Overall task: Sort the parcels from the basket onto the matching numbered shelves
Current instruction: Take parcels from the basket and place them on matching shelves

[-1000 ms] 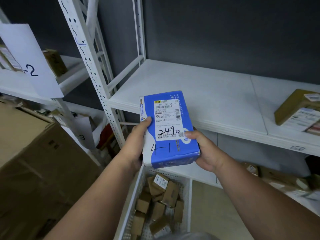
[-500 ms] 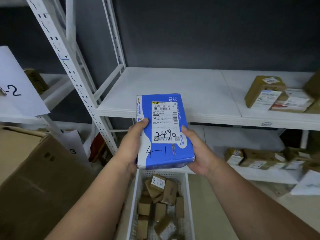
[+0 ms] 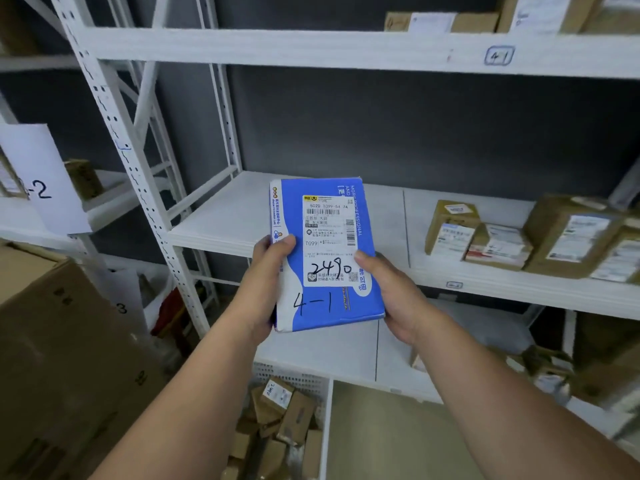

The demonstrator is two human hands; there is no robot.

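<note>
Parcel (image 3: pixel 323 254), blue and white with "4-1" handwritten on it, sits between my hands: my left hand (image 3: pixel 265 282) grips its left edge, thumb on top, and my right hand (image 3: pixel 393 296) pinches its right edge. I hold it before the middle shelf (image 3: pixel 221 216), above the basket (image 3: pixel 325 410) of brown boxes. The upper shelf (image 3: pixel 311 51) carries a "4-1" tag (image 3: pixel 498 56).

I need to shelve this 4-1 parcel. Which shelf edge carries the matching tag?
The top shelf: its front edge bears the boxed handwritten tag "4-1", matching the blue parcel. The middle shelf's tag is too small to read.
</note>
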